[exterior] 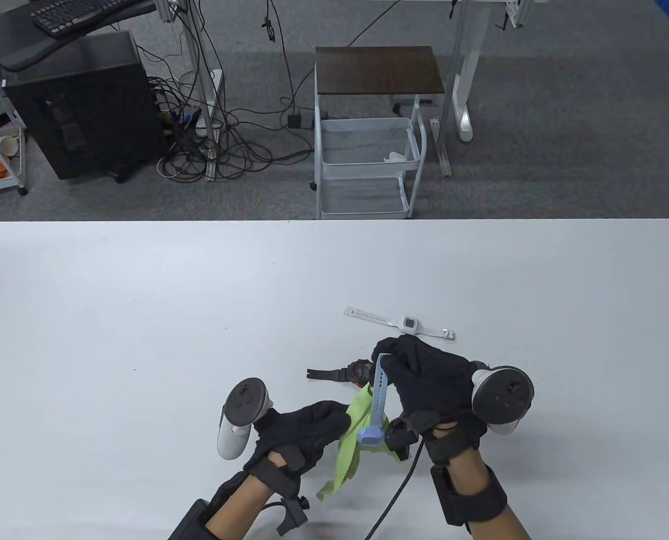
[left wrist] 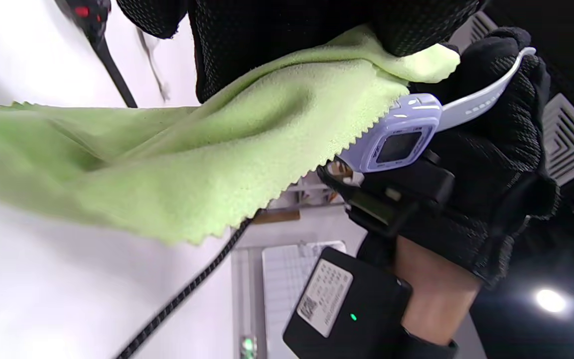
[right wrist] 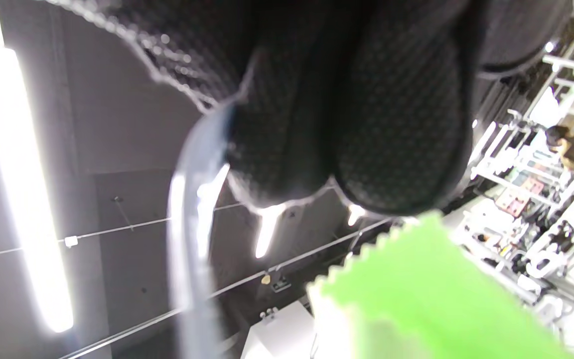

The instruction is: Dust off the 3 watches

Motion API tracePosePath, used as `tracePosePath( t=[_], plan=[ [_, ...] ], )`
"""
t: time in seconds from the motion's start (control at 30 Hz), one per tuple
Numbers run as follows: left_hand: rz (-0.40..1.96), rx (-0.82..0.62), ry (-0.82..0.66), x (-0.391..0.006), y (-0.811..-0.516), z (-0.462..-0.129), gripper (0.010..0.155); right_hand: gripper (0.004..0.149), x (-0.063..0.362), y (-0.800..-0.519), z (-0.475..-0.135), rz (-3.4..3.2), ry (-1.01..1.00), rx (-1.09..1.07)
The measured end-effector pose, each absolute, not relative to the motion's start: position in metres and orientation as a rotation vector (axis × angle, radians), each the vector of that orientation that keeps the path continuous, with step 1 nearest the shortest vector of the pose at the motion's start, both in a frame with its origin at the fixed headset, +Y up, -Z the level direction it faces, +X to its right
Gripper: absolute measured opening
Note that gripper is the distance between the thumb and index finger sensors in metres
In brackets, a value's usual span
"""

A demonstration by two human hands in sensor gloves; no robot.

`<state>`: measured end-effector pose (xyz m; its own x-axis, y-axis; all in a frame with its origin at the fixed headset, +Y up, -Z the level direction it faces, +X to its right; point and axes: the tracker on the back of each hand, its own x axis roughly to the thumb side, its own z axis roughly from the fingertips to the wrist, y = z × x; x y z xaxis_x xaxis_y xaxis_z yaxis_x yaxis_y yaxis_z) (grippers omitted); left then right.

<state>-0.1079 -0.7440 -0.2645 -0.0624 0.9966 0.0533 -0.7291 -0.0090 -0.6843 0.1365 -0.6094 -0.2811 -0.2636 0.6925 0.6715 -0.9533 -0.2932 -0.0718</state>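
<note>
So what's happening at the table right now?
A person is dusting watches. The right hand holds the light blue watch up by its strap, and the left hand grips a green cloth against it. The black watch and the white watch lie on the table just beyond the hands.

Left hand [exterior: 300, 430]: gloved in black, entering from the bottom edge, fingers pointing right and curled to pinch the green cloth [exterior: 352, 433].
Left tracker [exterior: 240, 413]: strapped to the back of the hand, on its outer left side.
Left forearm: bare above a black wrist strap, angled up and to the right.
Right hand [exterior: 424, 377]: gloved in black, raised above the table, fingers curled round the strap of the blue watch [exterior: 375, 410].
Right tracker [exterior: 502, 396]: on the back of the hand, at its right.
Right forearm: bare between two black straps, a cable trailing from the wrist.
Spacing: the two hands lie close, the cloth between them.
</note>
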Motion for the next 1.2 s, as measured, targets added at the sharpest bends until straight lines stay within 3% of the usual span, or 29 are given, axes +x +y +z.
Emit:
tracePosePath(
  t=[0.3, 0.53, 0.73, 0.93, 1.2],
  plan=[
    [1.588, -0.892, -0.911, -0.093, -0.749, -0.264, 0.054, 0.040, 0.139, -0.610, -0.282, 1.802, -0.587, 0.622],
    [1.340, -0.857, -0.993, -0.086, -0.743, -0.261, 0.059, 0.040, 0.137, -0.611, -0.282, 1.816, -0.592, 0.630],
    [1.316, -0.820, -0.964, -0.080, -0.747, -0.256, 0.063, 0.040, 0.135, -0.612, -0.282, 1.822, -0.602, 0.632],
    [1.358, -0.744, -0.943, -0.073, -0.748, -0.249, 0.052, 0.040, 0.136, -0.612, -0.282, 1.813, -0.611, 0.623],
    [1.435, -0.746, -0.929, -0.072, -0.752, -0.247, 0.053, 0.040, 0.139, -0.611, -0.281, 1.783, -0.638, 0.604]
  ],
)
